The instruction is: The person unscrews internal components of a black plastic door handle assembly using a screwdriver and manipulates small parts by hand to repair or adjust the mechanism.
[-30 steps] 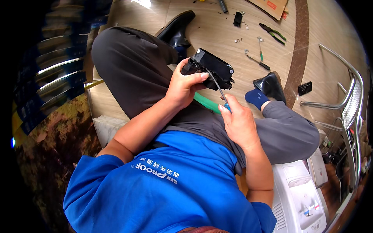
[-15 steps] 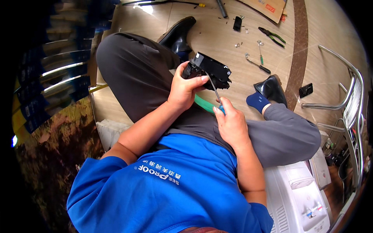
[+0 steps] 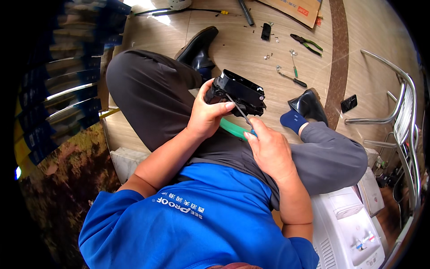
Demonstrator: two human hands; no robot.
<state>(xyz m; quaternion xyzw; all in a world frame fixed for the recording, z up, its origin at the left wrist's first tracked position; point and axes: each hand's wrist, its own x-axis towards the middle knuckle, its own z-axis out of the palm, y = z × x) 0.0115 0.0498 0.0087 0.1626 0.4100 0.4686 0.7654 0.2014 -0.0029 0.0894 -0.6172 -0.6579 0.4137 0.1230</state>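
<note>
Held up above my lap is a black plastic housing (image 3: 239, 89), open-topped and box-like, its kind not plain. My left hand (image 3: 207, 112) is closed around its left end, thumb along the near side. In my right hand (image 3: 271, 148) is a screwdriver (image 3: 241, 112); its metal shaft slants up to the left and the tip meets the near side of the housing. Most of its blue handle is hidden inside my fingers. A green strip (image 3: 233, 128), perhaps a tool's grip or a hose, lies beneath, partly covered by my right hand.
On the tiled floor ahead are pliers (image 3: 306, 44), two thin tools with a dark-handled one (image 3: 293, 80), a small black part (image 3: 266, 32) and several tiny pieces. Cardboard (image 3: 295, 11) lies beyond. A metal chair (image 3: 405, 116) stands right, a white water dispenser (image 3: 347, 224) lower right.
The housing has tipped, so more of its hollow top shows. My right hand has shifted slightly lower and to the right, still with the screwdriver against the housing. The whole view has shifted a little.
</note>
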